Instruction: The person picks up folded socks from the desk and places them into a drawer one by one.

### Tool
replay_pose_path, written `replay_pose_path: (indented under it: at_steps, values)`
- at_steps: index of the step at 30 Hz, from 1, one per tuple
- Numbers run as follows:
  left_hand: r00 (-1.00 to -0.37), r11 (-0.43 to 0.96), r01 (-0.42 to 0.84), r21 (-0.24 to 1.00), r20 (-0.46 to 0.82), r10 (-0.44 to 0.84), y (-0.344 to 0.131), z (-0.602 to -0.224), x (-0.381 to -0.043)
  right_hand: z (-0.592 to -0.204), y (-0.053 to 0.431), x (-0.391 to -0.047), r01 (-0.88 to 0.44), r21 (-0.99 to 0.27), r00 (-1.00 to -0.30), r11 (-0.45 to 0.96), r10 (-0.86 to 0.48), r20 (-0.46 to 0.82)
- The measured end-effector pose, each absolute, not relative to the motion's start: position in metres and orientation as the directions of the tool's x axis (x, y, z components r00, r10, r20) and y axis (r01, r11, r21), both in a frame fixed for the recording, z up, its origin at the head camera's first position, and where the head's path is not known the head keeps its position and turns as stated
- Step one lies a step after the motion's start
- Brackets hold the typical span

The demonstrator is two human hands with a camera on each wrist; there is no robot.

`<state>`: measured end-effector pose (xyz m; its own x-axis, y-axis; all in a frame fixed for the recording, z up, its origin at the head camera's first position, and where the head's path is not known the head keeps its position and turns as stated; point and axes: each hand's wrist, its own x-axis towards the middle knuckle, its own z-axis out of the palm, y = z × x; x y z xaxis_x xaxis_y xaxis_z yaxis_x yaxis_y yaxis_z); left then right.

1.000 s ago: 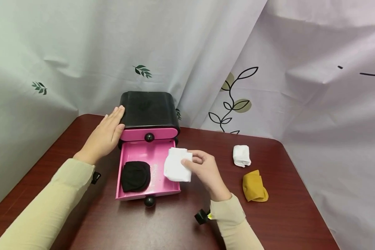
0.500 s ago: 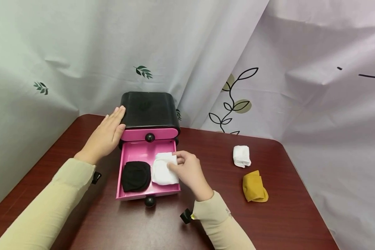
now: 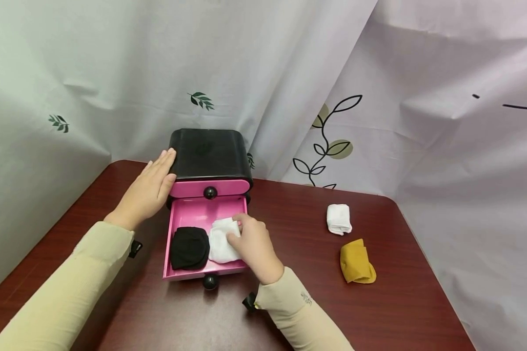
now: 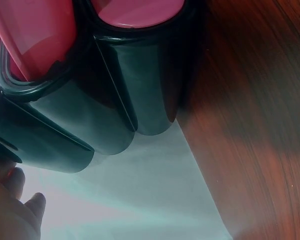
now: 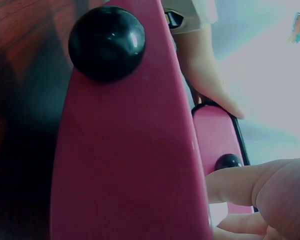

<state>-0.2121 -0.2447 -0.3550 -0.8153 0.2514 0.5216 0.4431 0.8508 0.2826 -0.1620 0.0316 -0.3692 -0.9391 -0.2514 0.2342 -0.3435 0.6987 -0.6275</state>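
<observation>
Folded white cloth (image 3: 222, 243) inside the open pink drawer (image 3: 195, 212), right half, pinched between thumb and fingers of the right hand (image 3: 255, 247). Folded black cloth (image 3: 190, 247): drawer's left half. Left hand (image 3: 144, 192), fingers extended, grasping nothing, rests against the black cabinet (image 3: 208, 153) behind the drawer. Table (image 3: 298, 224), well right of the drawer: second white cloth (image 3: 339, 218), mustard cloth (image 3: 355, 262).

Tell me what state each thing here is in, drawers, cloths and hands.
Top drawer: shut
Middle drawer: pulled open
Bottom drawer: shut
Black cloth: folded, in middle drawer
Left white cloth: folded, in middle drawer
Right white cloth: folded, on table
Mustard cloth: folded, on table
Left hand: against the cabinet
Right hand: holding left white cloth
</observation>
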Motion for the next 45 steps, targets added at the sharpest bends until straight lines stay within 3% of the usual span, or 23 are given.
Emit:
replay_pose_path:
  at_steps: [10,27,36,45]
  values:
    - [-0.816,0.850,0.442,0.285,0.522,0.249,-0.245,-0.355,-0.212,-0.370,0.033,-0.157,-0.438,-0.468,-0.883,0.768,-0.271,0.383]
    - [-0.819,0.852,0.437,0.287,0.519,0.245,-0.243,-0.352,-0.210,-0.375,0.040,-0.160,-0.432,-0.479,-0.883,0.765,-0.251,0.396]
    - [-0.816,0.849,0.440,0.292,0.524,0.243,-0.244,-0.354,-0.211,-0.375,0.048,-0.159,-0.441,-0.552,-0.886,0.708,-0.244,0.394]
    - [-0.819,0.848,0.440,0.297,0.520,0.243,-0.245,-0.354,-0.211,-0.375,0.065,-0.148,-0.450,-0.735,-0.892,0.507,-0.285,0.350]
